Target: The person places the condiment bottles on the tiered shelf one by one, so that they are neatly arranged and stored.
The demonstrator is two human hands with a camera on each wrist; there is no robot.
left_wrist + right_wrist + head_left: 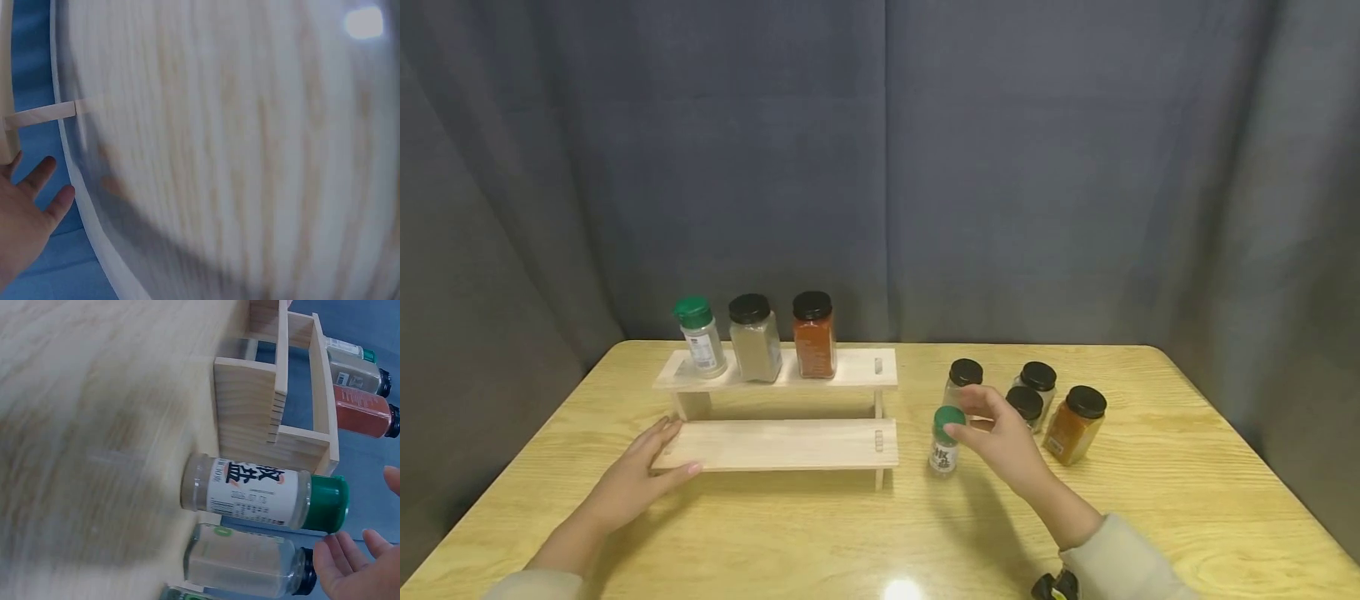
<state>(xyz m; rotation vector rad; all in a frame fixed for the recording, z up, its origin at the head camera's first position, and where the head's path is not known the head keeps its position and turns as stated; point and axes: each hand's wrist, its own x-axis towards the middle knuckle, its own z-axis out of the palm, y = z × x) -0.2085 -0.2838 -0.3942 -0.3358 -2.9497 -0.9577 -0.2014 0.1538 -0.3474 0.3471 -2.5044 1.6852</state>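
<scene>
Your left hand (628,479) rests spread on the rack's (775,442) end; your right hand (1006,440), half-open, grips nothing — fingers at the cap (949,417) of the shaker (943,457) upright on the table (775,542). Likely light, stiff, slick — pinch the cap's sides.

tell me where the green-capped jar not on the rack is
In the head view, the green-capped jar stands on the table right of the wooden rack, by the right hand, in front of a black-capped jar.
</scene>
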